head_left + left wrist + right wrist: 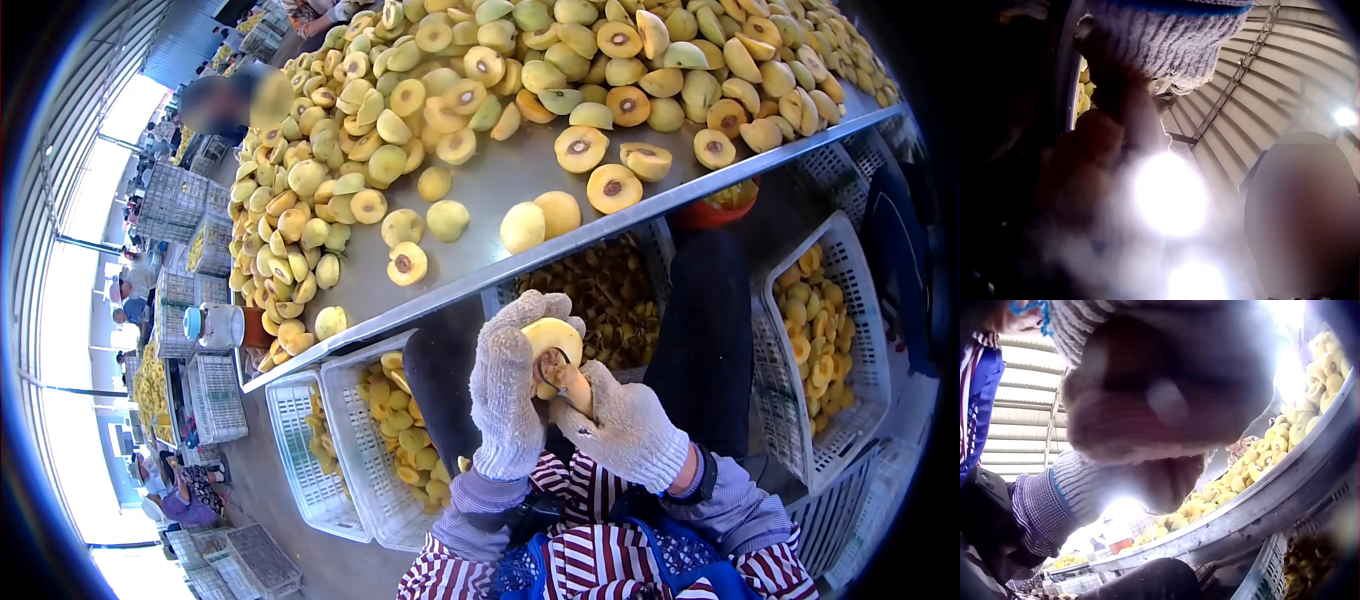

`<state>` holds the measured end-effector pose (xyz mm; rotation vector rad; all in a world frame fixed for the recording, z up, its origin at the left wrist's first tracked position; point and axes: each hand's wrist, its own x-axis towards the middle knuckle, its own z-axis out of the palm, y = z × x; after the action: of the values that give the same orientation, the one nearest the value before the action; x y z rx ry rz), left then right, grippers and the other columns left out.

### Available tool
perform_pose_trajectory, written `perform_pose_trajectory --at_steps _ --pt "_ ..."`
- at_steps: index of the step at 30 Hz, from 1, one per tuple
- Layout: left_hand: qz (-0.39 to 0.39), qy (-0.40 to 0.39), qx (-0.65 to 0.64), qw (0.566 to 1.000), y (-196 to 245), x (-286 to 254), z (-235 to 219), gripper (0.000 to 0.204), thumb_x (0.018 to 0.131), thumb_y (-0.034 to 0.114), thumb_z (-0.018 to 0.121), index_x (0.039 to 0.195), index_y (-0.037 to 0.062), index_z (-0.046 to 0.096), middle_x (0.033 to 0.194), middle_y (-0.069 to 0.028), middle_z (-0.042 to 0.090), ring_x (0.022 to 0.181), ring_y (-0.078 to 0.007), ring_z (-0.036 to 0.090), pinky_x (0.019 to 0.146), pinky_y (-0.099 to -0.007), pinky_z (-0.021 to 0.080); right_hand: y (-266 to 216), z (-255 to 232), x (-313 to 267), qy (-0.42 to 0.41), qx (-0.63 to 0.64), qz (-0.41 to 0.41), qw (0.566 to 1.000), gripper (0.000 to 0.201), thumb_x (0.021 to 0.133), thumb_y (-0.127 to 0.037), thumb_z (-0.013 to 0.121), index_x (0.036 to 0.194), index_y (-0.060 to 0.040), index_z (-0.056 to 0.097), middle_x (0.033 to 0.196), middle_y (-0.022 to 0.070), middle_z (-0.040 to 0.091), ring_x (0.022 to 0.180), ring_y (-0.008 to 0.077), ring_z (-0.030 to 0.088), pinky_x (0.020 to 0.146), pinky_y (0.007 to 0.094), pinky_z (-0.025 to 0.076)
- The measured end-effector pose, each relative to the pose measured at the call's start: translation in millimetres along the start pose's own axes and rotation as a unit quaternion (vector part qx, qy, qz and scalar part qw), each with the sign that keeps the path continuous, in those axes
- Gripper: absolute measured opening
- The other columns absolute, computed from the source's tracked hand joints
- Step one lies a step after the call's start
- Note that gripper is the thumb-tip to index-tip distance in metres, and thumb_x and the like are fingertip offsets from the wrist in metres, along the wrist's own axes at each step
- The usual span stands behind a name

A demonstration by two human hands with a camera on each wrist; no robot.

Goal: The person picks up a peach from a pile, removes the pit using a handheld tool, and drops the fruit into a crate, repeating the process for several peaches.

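Left hand [508,385], gloved, fingers curled round a yellow peach half [552,338], cut side exposed, just outside the near edge of the counter [470,262]. Right hand [632,430], also gloved, closed round the wooden handle of a pitting tool [575,388]; its curved metal loop sits at the brown centre. This half looks partway cored, brown material visible in it; can't tell how much is cut free.

Left to do, by the look of it: the big heap of peach halves [390,125] on the counter, many facing up with brown centres. Likely done: halves in the crate [868,370] right of the counter's near edge and the crate [358,450] left below it. Dark brown scraps [600,310] fill a crate beneath that edge. Batch seems far from finished.
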<state>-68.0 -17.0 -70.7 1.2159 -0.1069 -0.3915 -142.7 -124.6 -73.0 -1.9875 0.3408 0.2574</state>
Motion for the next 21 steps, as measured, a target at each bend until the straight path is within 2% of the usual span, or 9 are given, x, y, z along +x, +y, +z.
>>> perform_pose_trajectory --at_steps 2,5,8,11,14,17,18,20,21 --pt "0.008 0.006 0.024 1.000 6.6 2.2 5.3 0.066 0.094 0.054 0.059 0.130 -0.0003 0.052 0.121 -0.0199 0.062 0.103 -0.0299 0.066 0.089 -0.0396 0.057 3.0 1.7 -0.6 -0.010 0.051 -0.007 0.999 0.037 0.090 -0.032 0.068 0.113 -0.0053 0.055 0.077 0.0173 0.066 0.072 0.0350 0.069 0.065 0.0396 0.055" --pt "-0.004 -0.020 0.091 0.996 11.6 9.6 0.8 0.064 0.095 0.054 0.057 0.126 -0.0018 0.055 0.117 -0.0193 0.063 0.100 -0.0296 0.067 0.087 -0.0383 0.058 13.2 9.8 0.4 0.007 0.097 -0.054 0.994 0.037 0.091 -0.038 0.063 0.105 -0.0051 0.052 0.072 0.0201 0.064 0.065 0.0414 0.065 0.056 0.0483 0.051" --pt "-0.027 -0.043 0.014 0.999 19.0 8.6 5.9 0.051 0.101 0.039 0.054 0.130 -0.0038 0.051 0.122 -0.0193 0.063 0.105 -0.0298 0.066 0.092 -0.0390 0.054 8.8 8.6 -1.3 0.035 0.115 -0.043 0.992 0.036 0.091 -0.038 0.063 0.106 -0.0060 0.053 0.072 0.0197 0.065 0.066 0.0408 0.066 0.057 0.0473 0.052" --pt "-0.016 -0.008 -0.038 0.999 13.0 5.2 14.2 0.053 0.101 0.039 0.054 0.130 -0.0047 0.051 0.121 -0.0192 0.063 0.104 -0.0308 0.067 0.091 -0.0389 0.055 6.4 6.5 -4.1 0.058 0.082 -0.041 0.994 0.037 0.091 -0.038 0.064 0.108 -0.0064 0.053 0.072 0.0192 0.065 0.067 0.0404 0.066 0.057 0.0469 0.052" --pt "0.071 0.008 -0.060 0.996 -10.4 2.7 11.7 0.054 0.101 0.039 0.053 0.131 -0.0053 0.050 0.122 -0.0196 0.062 0.103 -0.0318 0.067 0.089 -0.0389 0.056 3.4 1.3 -6.3 0.057 0.052 -0.026 0.997 0.038 0.091 -0.038 0.064 0.110 -0.0065 0.053 0.073 0.0185 0.066 0.067 0.0399 0.066 0.059 0.0465 0.053" --pt "0.054 -0.041 0.010 0.998 0.8 2.7 9.3 0.053 0.102 0.039 0.052 0.130 -0.0058 0.051 0.119 -0.0192 0.064 0.101 -0.0296 0.068 0.086 -0.0369 0.056 7.1 4.3 -5.9 0.014 0.105 -0.021 0.994 0.039 0.091 -0.038 0.063 0.112 -0.0064 0.053 0.075 0.0200 0.066 0.069 0.0409 0.066 0.062 0.0458 0.053" --pt "0.014 -0.063 0.062 0.996 7.1 8.1 2.5 0.048 0.102 0.036 0.053 0.124 -0.0058 0.056 0.115 -0.0178 0.066 0.097 -0.0254 0.069 0.084 -0.0338 0.056 10.3 5.4 -5.1 -0.004 0.130 -0.016 0.991 0.040 0.091 -0.038 0.063 0.112 -0.0054 0.052 0.075 0.0195 0.066 0.068 0.0402 0.067 0.063 0.0456 0.053" --pt "-0.010 -0.065 0.088 0.994 15.3 10.6 6.4 0.041 0.102 0.031 0.053 0.121 -0.0052 0.060 0.113 -0.0168 0.067 0.094 -0.0231 0.069 0.082 -0.0324 0.056 15.2 6.2 -2.0 -0.039 0.179 -0.009 0.983 0.042 0.090 -0.037 0.065 0.112 -0.0034 0.051 0.074 0.0186 0.067 0.067 0.0387 0.067 0.066 0.0452 0.054" --pt "-0.020 -0.066 0.100 0.993 19.0 12.8 9.0 0.038 0.102 0.028 0.054 0.119 -0.0049 0.061 0.112 -0.0162 0.068 0.093 -0.0220 0.069 0.082 -0.0316 0.056 13.3 2.0 -0.6 -0.068 0.217 0.003 0.974 0.040 0.090 -0.035 0.065 0.111 -0.0032 0.052 0.072 0.0165 0.066 0.063 0.0350 0.066 0.061 0.0426 0.053"
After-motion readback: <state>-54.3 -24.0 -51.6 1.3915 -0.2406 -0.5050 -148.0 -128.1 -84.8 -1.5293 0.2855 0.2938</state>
